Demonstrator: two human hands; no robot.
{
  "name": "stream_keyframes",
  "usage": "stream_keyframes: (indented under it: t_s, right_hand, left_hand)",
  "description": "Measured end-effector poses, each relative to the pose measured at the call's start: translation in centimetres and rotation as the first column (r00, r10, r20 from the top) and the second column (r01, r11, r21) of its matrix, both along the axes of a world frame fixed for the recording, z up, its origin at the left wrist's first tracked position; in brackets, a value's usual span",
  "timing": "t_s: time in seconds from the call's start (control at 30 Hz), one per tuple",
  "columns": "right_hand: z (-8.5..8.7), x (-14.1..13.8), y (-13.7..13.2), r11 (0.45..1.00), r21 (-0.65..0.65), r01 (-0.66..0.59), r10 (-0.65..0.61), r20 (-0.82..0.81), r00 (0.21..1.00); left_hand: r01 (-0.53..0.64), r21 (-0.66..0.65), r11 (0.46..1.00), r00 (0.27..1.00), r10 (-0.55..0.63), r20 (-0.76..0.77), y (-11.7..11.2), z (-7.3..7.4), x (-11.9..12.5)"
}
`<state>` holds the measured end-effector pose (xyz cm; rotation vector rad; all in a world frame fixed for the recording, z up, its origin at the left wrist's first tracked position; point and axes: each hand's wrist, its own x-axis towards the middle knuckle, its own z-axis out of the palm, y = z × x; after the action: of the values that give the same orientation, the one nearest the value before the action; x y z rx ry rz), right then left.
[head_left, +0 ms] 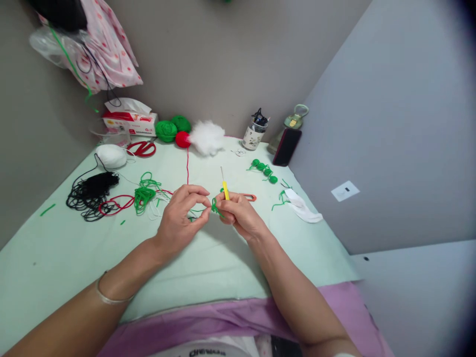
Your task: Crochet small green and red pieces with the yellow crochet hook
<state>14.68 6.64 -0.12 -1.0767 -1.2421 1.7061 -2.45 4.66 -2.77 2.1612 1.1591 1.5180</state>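
My left hand pinches a strand of green yarn between thumb and fingertips, just above the pale green table. My right hand is closed round a yellow-handled crochet hook whose metal tip points up and away. The two hands meet over the small green yarn piece between them. A loose bundle of green yarn lies to the left of my left hand, with a green strand running from it toward my fingers.
Black yarn, a red loop, a white yarn ball, red scissors, a tissue box, green and red yarn balls, white stuffing, a jar, a phone, green crocheted pieces, white cloth.
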Motion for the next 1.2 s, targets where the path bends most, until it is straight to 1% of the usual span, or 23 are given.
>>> stream_keyframes:
  t_s: [0.07, 0.13, 0.27, 0.4, 0.6, 0.7, 0.8, 0.87, 0.9, 0.97, 1.03, 1.1, 1.13, 1.2]
  right_hand:
    - [0.1, 0.0, 0.0, 1.0, -0.01, -0.016, 0.016, -0.017, 1.0]
    - [0.1, 0.1, 0.0, 1.0, -0.009, -0.011, 0.011, -0.023, 1.0]
    - [-0.1, 0.1, 0.0, 1.0, 0.006, 0.019, -0.019, -0.017, 1.0]
    - [-0.3, 0.0, -0.1, 0.999, 0.031, 0.04, -0.04, -0.006, 0.999]
    - [-0.5, -0.2, -0.1, 0.998, 0.041, 0.051, -0.051, 0.002, 0.999]
    - [-0.6, -0.2, -0.1, 0.998, 0.038, 0.053, -0.053, 0.0, 0.999]
    - [-0.5, -0.2, 0.0, 0.997, 0.032, 0.068, -0.068, -0.017, 0.998]
    - [-0.4, 0.0, 0.1, 0.996, 0.028, 0.083, -0.081, -0.039, 0.996]
    - [-0.3, 0.1, 0.2, 0.995, 0.03, 0.09, -0.089, -0.049, 0.995]
    - [-0.2, 0.2, 0.2, 0.993, 0.039, 0.108, -0.105, -0.062, 0.993]
    - [-0.3, 0.2, 0.2, 0.989, 0.07, 0.127, -0.123, -0.058, 0.991]
    - [-0.4, 0.2, 0.0, 0.98, 0.134, 0.144, -0.141, -0.032, 0.99]
    - [-0.5, 0.1, -0.1, 0.974, 0.174, 0.148, -0.149, -0.011, 0.989]
    - [-0.5, 0.0, -0.3, 0.959, 0.242, 0.15, -0.163, 0.034, 0.986]
  left_hand:
    - [0.007, -0.032, 0.999, 1.0, -0.006, 0.017, 0.0, 0.0, -0.1]
    - [0.01, -0.035, 0.999, 1.0, -0.009, 0.019, 0.0, -0.1, -0.2]
    - [0.0, 0.014, 1.0, 1.0, 0.0, -0.003, 0.1, -0.3, -0.3]
    - [0.02, 0.075, 0.997, 0.998, -0.015, -0.061, 0.2, -0.5, -0.3]
    - [-0.009, 0.207, 0.978, 0.989, 0.04, -0.143, 0.7, -0.9, -0.5]
    - [-0.002, 0.225, 0.974, 0.985, 0.041, -0.168, 0.9, -1.0, -0.6]
    - [0.009, 0.198, 0.98, 0.988, 0.022, -0.156, 0.6, -0.8, -0.5]
    - [0.001, 0.151, 0.989, 0.994, 0.015, -0.108, 0.4, -0.4, -0.4]
    - [-0.005, 0.103, 0.995, 0.997, 0.013, -0.071, 0.2, -0.3, -0.3]
    - [-0.007, -0.058, 0.998, 1.0, 0.009, 0.029, 0.0, 0.0, -0.3]
    - [0.031, -0.26, 0.965, 0.99, 0.005, 0.138, -0.1, 0.2, -0.2]
    - [0.087, -0.403, 0.911, 0.975, 0.005, 0.223, -0.1, 0.2, -0.2]
    - [0.111, -0.442, 0.89, 0.968, 0.004, 0.251, 0.0, 0.2, -0.3]
    - [0.14, -0.473, 0.87, 0.959, -0.001, 0.282, 0.2, 0.1, -0.3]
